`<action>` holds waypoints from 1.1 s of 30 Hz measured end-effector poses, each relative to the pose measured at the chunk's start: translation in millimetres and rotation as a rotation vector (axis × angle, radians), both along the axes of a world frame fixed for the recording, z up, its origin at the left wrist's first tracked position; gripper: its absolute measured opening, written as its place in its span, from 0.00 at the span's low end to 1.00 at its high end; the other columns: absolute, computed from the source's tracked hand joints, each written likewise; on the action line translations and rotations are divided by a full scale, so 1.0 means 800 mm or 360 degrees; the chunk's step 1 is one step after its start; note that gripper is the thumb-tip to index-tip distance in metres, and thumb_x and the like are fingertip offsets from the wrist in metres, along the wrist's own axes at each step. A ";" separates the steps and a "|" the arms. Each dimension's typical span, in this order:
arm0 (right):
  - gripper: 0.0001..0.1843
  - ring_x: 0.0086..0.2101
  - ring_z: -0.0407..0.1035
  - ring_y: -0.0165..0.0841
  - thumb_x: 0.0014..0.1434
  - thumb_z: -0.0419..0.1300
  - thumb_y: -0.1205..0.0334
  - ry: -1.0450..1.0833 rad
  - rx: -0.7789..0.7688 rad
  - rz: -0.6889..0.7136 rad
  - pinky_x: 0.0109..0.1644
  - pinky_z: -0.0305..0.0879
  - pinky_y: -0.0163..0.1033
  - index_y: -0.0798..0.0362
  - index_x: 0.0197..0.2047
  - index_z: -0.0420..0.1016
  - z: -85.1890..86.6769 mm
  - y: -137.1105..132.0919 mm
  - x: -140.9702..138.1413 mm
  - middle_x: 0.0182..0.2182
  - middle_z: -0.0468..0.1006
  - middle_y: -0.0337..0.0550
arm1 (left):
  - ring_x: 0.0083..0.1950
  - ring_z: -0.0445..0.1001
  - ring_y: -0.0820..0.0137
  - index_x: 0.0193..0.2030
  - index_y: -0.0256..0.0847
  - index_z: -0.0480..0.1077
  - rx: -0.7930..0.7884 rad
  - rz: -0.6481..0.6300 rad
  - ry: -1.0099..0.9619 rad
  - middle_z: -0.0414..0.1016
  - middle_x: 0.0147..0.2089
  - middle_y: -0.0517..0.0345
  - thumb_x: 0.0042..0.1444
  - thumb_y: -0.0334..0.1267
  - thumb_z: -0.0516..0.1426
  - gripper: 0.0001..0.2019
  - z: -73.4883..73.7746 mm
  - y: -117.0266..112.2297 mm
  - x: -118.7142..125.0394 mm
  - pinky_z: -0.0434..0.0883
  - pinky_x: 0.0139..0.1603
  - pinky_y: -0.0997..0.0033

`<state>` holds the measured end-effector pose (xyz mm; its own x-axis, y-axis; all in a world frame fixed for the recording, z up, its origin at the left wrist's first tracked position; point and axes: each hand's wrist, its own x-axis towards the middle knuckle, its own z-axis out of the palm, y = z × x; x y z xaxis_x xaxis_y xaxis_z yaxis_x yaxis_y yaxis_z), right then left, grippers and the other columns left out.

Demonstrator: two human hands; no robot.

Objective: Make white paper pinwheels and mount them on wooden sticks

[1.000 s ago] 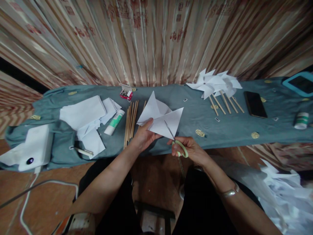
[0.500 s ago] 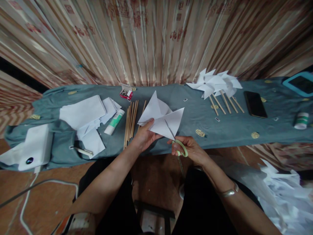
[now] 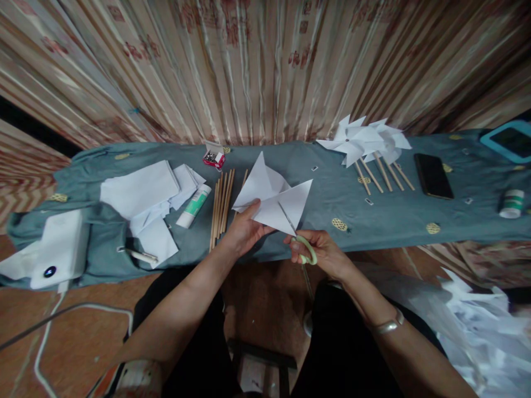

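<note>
My left hand [image 3: 245, 229] grips a white sheet of paper [image 3: 271, 207] by its left side, thumb on top. The sheet is creased and cut, with pointed corners standing up. In my right hand [image 3: 321, 251] is a pair of scissors [image 3: 307, 251] with pale green handles. Their blades lie along the sheet's near right corner, and whether they are apart there I cannot tell. Just left of the sheet, several wooden sticks [image 3: 222, 202] lie side by side. A white and green glue stick [image 3: 193, 207] rests beside them.
Paper sheets [image 3: 141, 188] and a white power bank [image 3: 62, 249] lie at the left. Behind the sticks stands a small red box [image 3: 214, 159] of metal pins. Paper pinwheels [image 3: 360, 141] and a phone [image 3: 433, 176] are at the right. More white paper pieces [image 3: 485, 331] lie low on the right.
Almost nothing differs. Both hands, the paper and the scissors keep nearly the same position, with only a tiny shift of the view.
</note>
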<state>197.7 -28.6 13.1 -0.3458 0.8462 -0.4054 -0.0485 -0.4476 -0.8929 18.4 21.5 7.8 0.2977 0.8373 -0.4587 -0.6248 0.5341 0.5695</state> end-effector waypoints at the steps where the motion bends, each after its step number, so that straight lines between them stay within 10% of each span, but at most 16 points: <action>1: 0.26 0.19 0.64 0.23 0.38 0.73 0.40 -0.0004 -0.0009 -0.0007 0.24 0.62 0.30 0.55 0.26 0.76 0.001 0.000 0.000 0.18 0.73 0.35 | 0.42 0.79 0.66 0.51 0.35 0.70 0.0001 0.0006 0.0004 0.80 0.42 0.50 0.63 0.36 0.52 0.12 0.000 0.000 0.000 0.74 0.55 0.58; 33: 0.26 0.20 0.65 0.24 0.45 0.69 0.37 -0.0092 0.0126 0.0069 0.24 0.59 0.31 0.56 0.29 0.77 -0.007 0.000 0.005 0.19 0.75 0.38 | 0.41 0.78 0.65 0.48 0.34 0.71 -0.0034 0.0035 0.0026 0.79 0.39 0.52 0.64 0.34 0.52 0.11 0.004 -0.002 0.003 0.71 0.58 0.54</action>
